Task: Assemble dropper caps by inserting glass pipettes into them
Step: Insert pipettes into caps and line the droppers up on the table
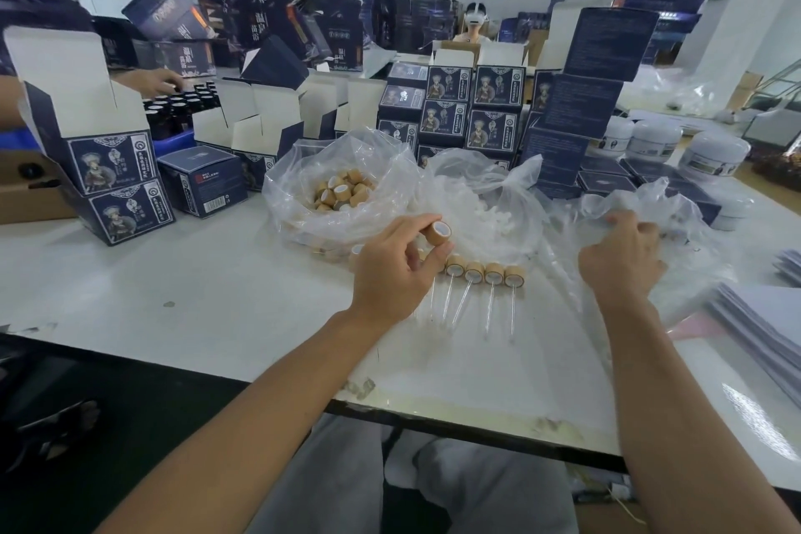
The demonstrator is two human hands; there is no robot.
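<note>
Dark boxes (242, 0) bear large Chinese characters — too blurred to read.

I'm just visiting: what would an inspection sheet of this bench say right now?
Surface: white table, scuffed along the near edge.
Job's things: bamboo cap pinched in the left hand; finished droppers in a row; bag of loose caps; bag of white bulbs.
Clutter: printed boxes, white jars, dark bottles.
Hands: right hand grips a plastic bag.
Cables: nothing seen.
Surroundings: stacked cartons, another worker across the table.
</note>
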